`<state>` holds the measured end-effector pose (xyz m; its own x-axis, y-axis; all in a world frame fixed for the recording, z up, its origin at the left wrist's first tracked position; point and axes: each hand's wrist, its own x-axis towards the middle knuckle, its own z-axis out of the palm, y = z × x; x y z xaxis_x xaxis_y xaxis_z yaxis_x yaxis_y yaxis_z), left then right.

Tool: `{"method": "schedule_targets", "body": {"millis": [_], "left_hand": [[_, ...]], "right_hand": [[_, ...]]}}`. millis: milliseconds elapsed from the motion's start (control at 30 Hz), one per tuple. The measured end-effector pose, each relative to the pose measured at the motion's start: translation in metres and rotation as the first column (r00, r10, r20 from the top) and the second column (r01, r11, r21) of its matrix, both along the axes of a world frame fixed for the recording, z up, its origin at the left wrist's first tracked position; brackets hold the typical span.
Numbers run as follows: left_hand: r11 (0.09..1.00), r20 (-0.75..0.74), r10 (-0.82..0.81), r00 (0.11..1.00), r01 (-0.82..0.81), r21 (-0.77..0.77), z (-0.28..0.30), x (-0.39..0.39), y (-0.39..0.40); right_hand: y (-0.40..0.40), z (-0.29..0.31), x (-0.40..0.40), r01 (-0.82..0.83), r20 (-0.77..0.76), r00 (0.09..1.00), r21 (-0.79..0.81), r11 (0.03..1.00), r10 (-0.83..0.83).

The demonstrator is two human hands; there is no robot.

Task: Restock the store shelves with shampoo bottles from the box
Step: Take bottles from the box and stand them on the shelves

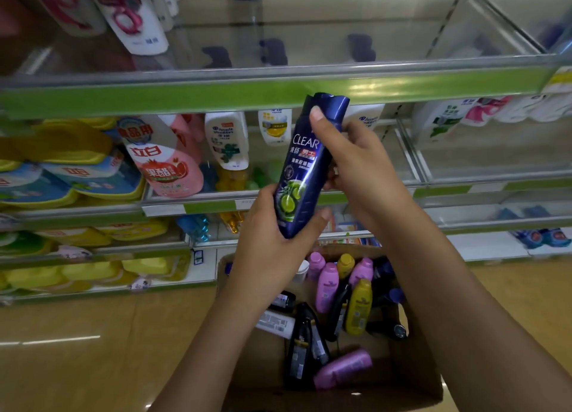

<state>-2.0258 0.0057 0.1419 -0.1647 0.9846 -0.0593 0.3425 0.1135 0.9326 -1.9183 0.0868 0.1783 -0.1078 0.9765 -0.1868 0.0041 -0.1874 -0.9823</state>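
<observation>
My left hand (272,244) grips the blue shampoo bottle (305,167) at its base, my right hand (349,157) near its cap; the box (411,377) sits at six o'clock, perhaps half full.

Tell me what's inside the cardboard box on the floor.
The cardboard box holds loose bottles: purple bottles, yellow bottles, black bottles and a white one. The arms cover part of it, and anything underneath is hidden.
</observation>
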Motion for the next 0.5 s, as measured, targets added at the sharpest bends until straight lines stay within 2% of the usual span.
{"method": "schedule_targets", "body": {"millis": [67,167,233,367,500], "left_hand": [[0.994,0.259,-0.047,0.965,0.070,-0.079,0.008,-0.007,0.001],[0.979,0.451,-0.074,0.890,0.152,-0.139,0.010,-0.022,0.003],[0.977,0.469,-0.094,0.878,0.171,-0.125,0.010,-0.029,0.005],[0.989,0.345,-0.082,0.935,0.120,-0.090,0.010,-0.035,0.010],[0.995,0.309,-0.068,0.948,0.088,-0.050,0.014,-0.039,0.014]], "right_hand": [[0.003,0.005,0.002,-0.002,-0.049,0.999,0.015,1.000,0.002],[0.007,0.012,0.006,-0.025,-0.118,0.993,0.021,0.999,0.027],[0.010,0.015,0.007,-0.065,-0.137,0.988,0.026,0.998,0.068],[0.016,0.018,0.009,-0.143,-0.164,0.975,0.057,0.988,0.150],[0.020,0.025,0.007,-0.143,-0.166,0.972,0.128,0.981,0.164]]}}
